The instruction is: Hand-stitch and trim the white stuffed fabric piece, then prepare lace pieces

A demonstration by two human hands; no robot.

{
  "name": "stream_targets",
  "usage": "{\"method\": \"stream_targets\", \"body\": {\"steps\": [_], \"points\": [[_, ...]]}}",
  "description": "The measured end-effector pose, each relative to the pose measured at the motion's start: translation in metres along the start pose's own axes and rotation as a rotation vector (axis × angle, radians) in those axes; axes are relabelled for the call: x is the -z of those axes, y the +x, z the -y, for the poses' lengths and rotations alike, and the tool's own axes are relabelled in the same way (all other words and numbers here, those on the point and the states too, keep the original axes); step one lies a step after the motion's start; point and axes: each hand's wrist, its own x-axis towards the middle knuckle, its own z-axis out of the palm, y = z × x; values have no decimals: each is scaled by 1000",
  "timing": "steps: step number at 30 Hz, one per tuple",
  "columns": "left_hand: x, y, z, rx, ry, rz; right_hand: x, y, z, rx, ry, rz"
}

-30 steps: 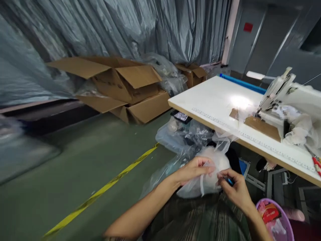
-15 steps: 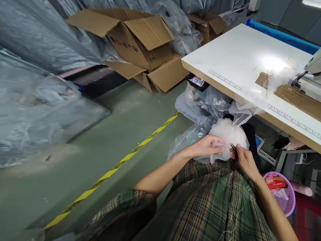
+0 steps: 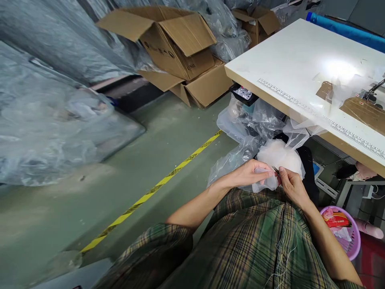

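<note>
Over my lap lies a bunch of sheer white fabric (image 3: 281, 154), part of which runs up to the table edge. My left hand (image 3: 252, 173) pinches a fold of this fabric between thumb and fingers. Close beside it, my right hand (image 3: 291, 184) is closed around small dark thread snips (image 3: 275, 170). The tips of the snips point toward the left fingers and the fabric there. Whether the blades touch the cloth I cannot tell.
At the right stands a white sewing table (image 3: 288, 56) with a sewing machine (image 3: 371, 94). Below it are a black tray (image 3: 243, 95) and a purple basket (image 3: 355, 241). Cardboard boxes (image 3: 177, 52) and plastic-covered bundles (image 3: 54, 120) lie beyond the yellow floor tape (image 3: 156, 188).
The whole view has shifted, so the table and boxes sit farther right and slightly higher. My right hand with the snips has come closer to my left hand.
</note>
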Motion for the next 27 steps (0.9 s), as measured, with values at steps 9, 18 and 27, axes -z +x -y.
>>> {"method": "stream_targets", "body": {"steps": [9,18,27], "points": [[2,-3,-8,6,-88,-22,-2,-8,-2,-4,21,-112],[1,1,-12,-12,-97,18,-7,-11,3,47,-44,-116],[-4,8,-10,-28,-113,127,-3,-29,2,53,245,-136]]}}
